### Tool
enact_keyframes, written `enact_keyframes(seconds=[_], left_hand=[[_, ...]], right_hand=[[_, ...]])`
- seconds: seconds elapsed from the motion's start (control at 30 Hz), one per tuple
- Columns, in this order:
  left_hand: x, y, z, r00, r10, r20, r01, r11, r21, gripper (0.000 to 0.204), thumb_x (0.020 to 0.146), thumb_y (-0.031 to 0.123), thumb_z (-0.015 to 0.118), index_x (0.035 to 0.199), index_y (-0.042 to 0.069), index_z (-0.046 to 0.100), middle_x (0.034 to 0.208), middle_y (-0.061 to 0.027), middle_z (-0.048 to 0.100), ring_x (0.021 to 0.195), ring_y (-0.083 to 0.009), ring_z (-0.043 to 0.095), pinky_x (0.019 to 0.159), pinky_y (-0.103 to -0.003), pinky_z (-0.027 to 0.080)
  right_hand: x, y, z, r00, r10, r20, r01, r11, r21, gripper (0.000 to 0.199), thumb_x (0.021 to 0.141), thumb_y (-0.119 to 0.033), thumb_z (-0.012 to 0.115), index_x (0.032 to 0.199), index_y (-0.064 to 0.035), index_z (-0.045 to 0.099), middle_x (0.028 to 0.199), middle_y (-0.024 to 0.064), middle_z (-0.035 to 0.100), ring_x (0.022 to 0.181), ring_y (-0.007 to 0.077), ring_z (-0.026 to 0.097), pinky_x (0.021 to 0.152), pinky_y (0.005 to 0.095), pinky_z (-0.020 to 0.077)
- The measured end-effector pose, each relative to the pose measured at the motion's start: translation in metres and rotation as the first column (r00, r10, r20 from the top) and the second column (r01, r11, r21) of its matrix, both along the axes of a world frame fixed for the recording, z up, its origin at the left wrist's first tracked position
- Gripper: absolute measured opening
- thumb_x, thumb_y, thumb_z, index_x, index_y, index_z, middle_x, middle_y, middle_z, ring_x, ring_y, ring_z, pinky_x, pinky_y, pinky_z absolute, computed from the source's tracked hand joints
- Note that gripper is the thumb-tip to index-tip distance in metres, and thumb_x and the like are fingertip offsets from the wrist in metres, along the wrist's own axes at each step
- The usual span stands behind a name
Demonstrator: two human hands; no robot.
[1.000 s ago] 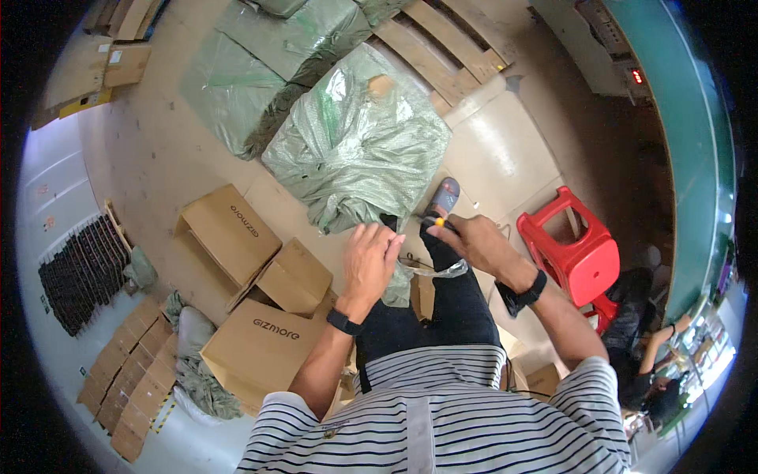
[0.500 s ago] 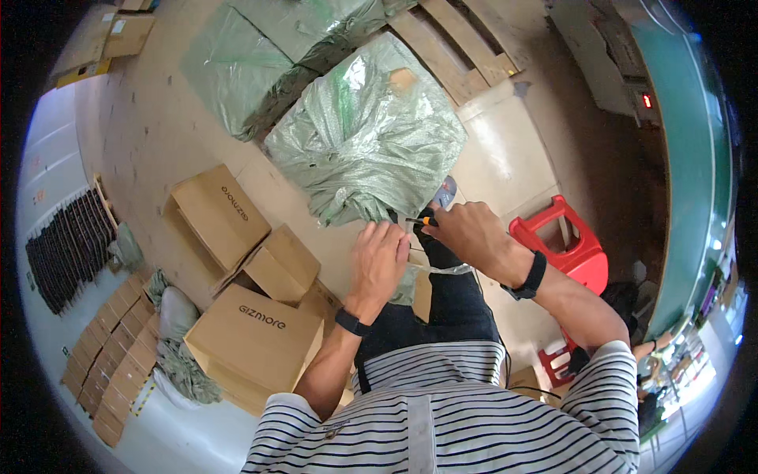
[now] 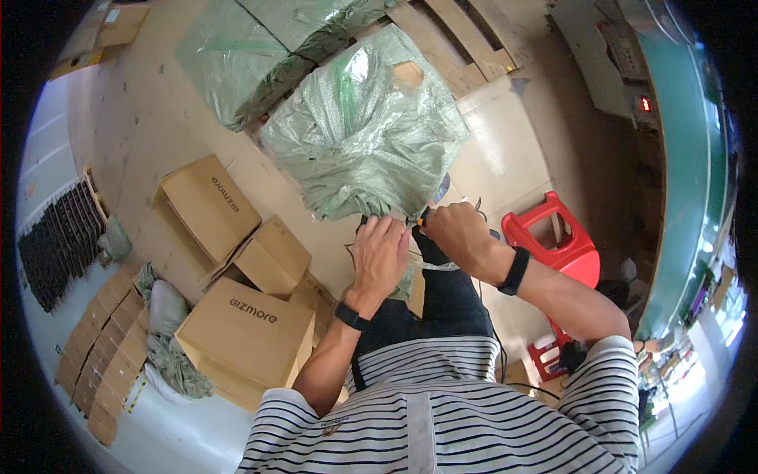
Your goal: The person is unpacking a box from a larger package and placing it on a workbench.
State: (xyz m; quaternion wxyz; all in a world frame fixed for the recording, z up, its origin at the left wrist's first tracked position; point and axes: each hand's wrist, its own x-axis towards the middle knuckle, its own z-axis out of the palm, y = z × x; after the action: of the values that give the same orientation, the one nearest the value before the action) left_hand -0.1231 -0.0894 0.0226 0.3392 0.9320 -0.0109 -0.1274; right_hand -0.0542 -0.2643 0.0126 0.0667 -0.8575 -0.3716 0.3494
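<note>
Both hands are working at the lower edge of the big green woven plastic sack [image 3: 367, 130], which is sitting on the floor in the upper centre of the frame, right in front of the person's knees. Left hand [image 3: 379, 253] is lying flat w/ fingers spread fairly wide, pressing on the crumpled bottom edge of the sack, just left of centre. Right hand [image 3: 450, 233] is curled tight into a fist right beside it, gripping a small tool w/ an orange bit [image 3: 420, 222] poking out by the thumb; can't tell exactly what tool, too small. The two hands are nearly touching each other. A strip of clear plastic [image 3: 430, 267] is hanging just below the right hand, over the dark trousers.

Both wrists are wearing black bands.

Around it: a second green-wrapped bundle [image 3: 237, 63] is lying at the upper left, just behind the sack, next to a wooden pallet [image 3: 466, 31] at the top. Three brown cardboard boxes [image 3: 249, 324] are sitting on the floor at the left and lower left, close together. A red plastic stool [image 3: 553, 241] is standing at the right, near the right forearm. Flat cardboard pieces [image 3: 103, 371] are stacking up along the far lower left, and a black ribbed tray thing [image 3: 55, 241] is lying at the left edge.
</note>
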Motion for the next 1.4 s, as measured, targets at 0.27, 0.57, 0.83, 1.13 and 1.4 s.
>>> enact_keyframes(seconds=[0.27, 0.57, 0.83, 1.13, 1.4], left_hand=[[-0.005, 0.012, -0.006, 0.998, 0.022, -0.056, -0.022, 1.000, 0.005, 0.011, 0.088, 0.012, 0.068, 0.083, 0.006, 0.061, 0.082, -0.0128, 0.058, 0.083, -0.0379, 0.056, 0.073, -0.048, 0.046], [0.001, 0.006, 0.001, 0.996, 0.030, -0.078, -0.032, 0.999, -0.032, 0.013, 0.090, 0.014, 0.069, 0.085, 0.006, 0.060, 0.082, -0.0121, 0.058, 0.081, -0.0374, 0.057, 0.072, -0.048, 0.046], [-0.003, 0.007, 0.000, 0.996, 0.040, -0.074, -0.041, 0.999, -0.021, 0.015, 0.092, 0.015, 0.067, 0.085, 0.005, 0.059, 0.083, -0.0139, 0.058, 0.083, -0.0390, 0.057, 0.073, -0.050, 0.046], [-0.008, 0.008, -0.010, 1.000, 0.007, -0.001, -0.007, 0.999, 0.035, 0.016, 0.092, 0.016, 0.069, 0.084, 0.007, 0.058, 0.082, -0.0084, 0.056, 0.081, -0.0308, 0.056, 0.072, -0.043, 0.047], [-0.006, 0.012, 0.022, 0.993, 0.110, -0.044, -0.113, 0.991, -0.067, 0.018, 0.093, 0.017, 0.070, 0.085, 0.006, 0.059, 0.080, -0.0085, 0.053, 0.077, -0.0300, 0.053, 0.068, -0.043, 0.045]], right_hand=[[0.002, -0.018, 0.018, 0.959, -0.242, -0.149, 0.244, 0.970, -0.001, 0.045, 0.100, -0.042, 0.061, 0.088, 0.0002, 0.070, 0.067, 0.0189, 0.068, 0.065, 0.0381, 0.070, 0.059, 0.0471, 0.0557], [-0.003, -0.022, 0.015, 0.933, -0.332, -0.139, 0.331, 0.943, -0.030, 0.052, 0.101, -0.048, 0.058, 0.087, 0.0008, 0.068, 0.066, 0.0210, 0.066, 0.065, 0.0401, 0.070, 0.060, 0.0477, 0.0552], [0.004, -0.017, 0.020, 0.937, -0.308, -0.165, 0.303, 0.952, -0.052, 0.051, 0.101, -0.047, 0.058, 0.086, 0.0007, 0.068, 0.065, 0.0197, 0.066, 0.065, 0.0396, 0.069, 0.060, 0.0469, 0.0553], [0.005, -0.007, 0.009, 0.982, -0.151, -0.115, 0.147, 0.988, -0.044, 0.045, 0.100, -0.043, 0.061, 0.082, -0.0020, 0.067, 0.065, 0.0163, 0.067, 0.065, 0.0342, 0.071, 0.059, 0.0435, 0.0547], [-0.041, -0.001, -0.044, 0.983, 0.122, -0.136, -0.140, 0.982, -0.127, 0.032, 0.102, -0.036, 0.058, 0.091, -0.0077, 0.069, 0.071, 0.0122, 0.071, 0.069, 0.0297, 0.073, 0.061, 0.0412, 0.0561]])
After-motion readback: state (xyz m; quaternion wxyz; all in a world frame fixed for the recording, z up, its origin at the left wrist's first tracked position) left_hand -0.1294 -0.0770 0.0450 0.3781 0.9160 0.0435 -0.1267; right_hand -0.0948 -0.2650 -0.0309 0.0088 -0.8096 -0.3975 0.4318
